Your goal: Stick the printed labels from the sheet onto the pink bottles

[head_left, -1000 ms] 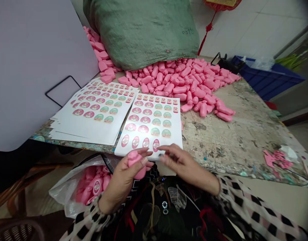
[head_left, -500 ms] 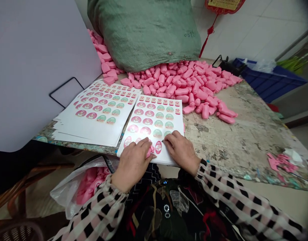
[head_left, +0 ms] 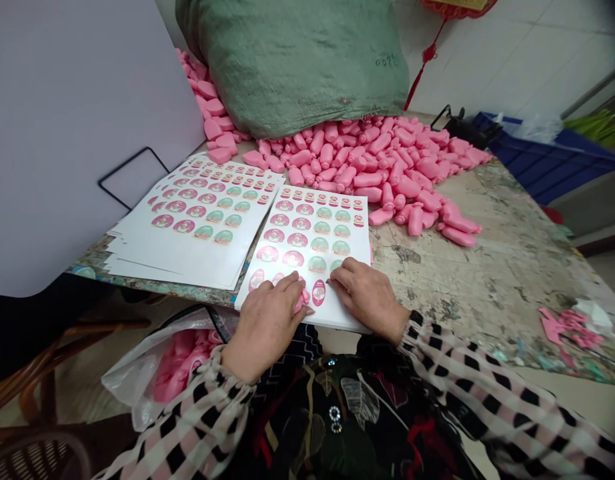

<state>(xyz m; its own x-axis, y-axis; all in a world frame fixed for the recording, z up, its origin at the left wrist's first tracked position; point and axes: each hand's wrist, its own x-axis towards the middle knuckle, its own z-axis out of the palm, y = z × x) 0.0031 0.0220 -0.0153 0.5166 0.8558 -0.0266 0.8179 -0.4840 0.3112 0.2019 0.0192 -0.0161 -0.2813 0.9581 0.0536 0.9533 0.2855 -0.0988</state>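
Wrapped over a small pink plastic bottle [head_left: 302,300], my left hand [head_left: 267,320] rests on the near part of a sticker sheet [head_left: 307,315]. Only the bottle's end shows between thumb and fingers. My right hand [head_left: 370,297] is closed in a pinch just right of an oval pink sticker [head_left: 319,292]. A small dark point shows at its fingertips; what it is I cannot make out. Rows of pink and green dome-shaped stickers and small red ones fill the sheet, which tops a stack at the table's front edge.
More sticker sheets [head_left: 187,257] lie fanned out at left. Behind them spreads a large heap of pink bottles [head_left: 367,180] under a green sack [head_left: 297,67]. A plastic bag [head_left: 132,380] of pink pieces hangs below the table edge. Pink scraps [head_left: 570,327] lie at far right, beyond bare tabletop [head_left: 437,287].
The view has shifted slightly. Both hands keep nearly the same pose over the sheet, and the pink bottle stays in my left hand.
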